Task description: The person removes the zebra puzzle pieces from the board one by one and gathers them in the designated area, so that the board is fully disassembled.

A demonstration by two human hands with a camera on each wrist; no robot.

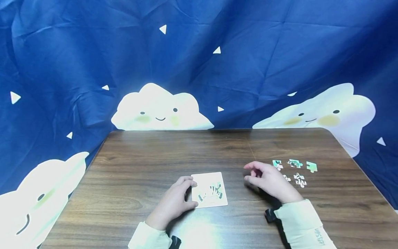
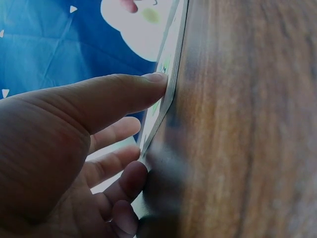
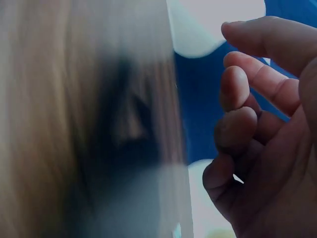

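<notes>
A white square puzzle board (image 1: 209,190) with a zebra picture partly filled in lies flat near the middle of the dark wooden table (image 1: 140,162). My left hand (image 1: 190,193) rests at the board's left edge, with a finger and the thumb touching it. In the left wrist view a straight finger (image 2: 119,94) presses against the board's edge (image 2: 171,74). My right hand (image 1: 251,174) hovers to the right of the board. Its fingers (image 3: 237,89) are loosely curled and hold nothing. Several loose puzzle pieces (image 1: 294,163) lie just beyond it to the right.
A blue cloth with white smiling clouds (image 1: 160,109) hangs behind and around the table. The table's right edge runs close to the outermost green piece (image 1: 311,167). Bare wood lies on the far half and left side.
</notes>
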